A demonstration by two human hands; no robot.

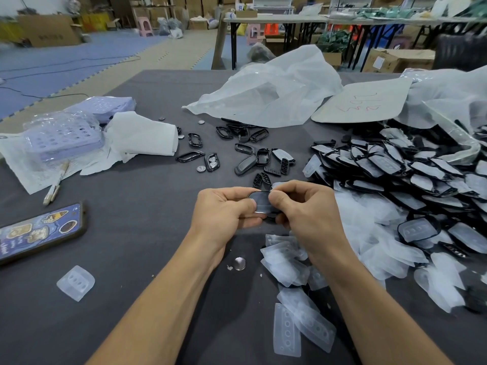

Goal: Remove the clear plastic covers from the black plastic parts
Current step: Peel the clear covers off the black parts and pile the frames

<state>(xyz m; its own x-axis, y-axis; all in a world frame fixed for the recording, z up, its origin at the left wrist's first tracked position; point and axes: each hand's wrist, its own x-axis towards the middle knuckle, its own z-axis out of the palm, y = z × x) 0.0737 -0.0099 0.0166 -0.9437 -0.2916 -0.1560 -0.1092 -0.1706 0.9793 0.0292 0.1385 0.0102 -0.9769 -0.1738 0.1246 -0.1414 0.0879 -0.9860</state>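
You hold one black part (257, 198) between both hands, just above the surface (147, 259), with its clear cover (264, 206) not yet off. Your left hand (224, 209) grips the left end, fingers curled under and thumb on top. Your right hand (303, 206) pinches the cover at the right end, thumb pressed on its face.

To do this well, brace the part firmly with the left hand and let the right do the work. Lift one edge of the cover first, then peel it along the length instead of pulling straight up. The cover looks thin and floppy, so a grip close to the edge should stop it from slipping. Then drop it on the heap of loose covers (287, 264) below your right wrist and put the bare part with the others (247, 159) ahead. The covered pile (395, 167) lies to your right.

The pale board (361, 104) behind carries red handwriting, but you cannot read it from here. The phone (39, 233) has cartoon stickers, their lettering too small to read.
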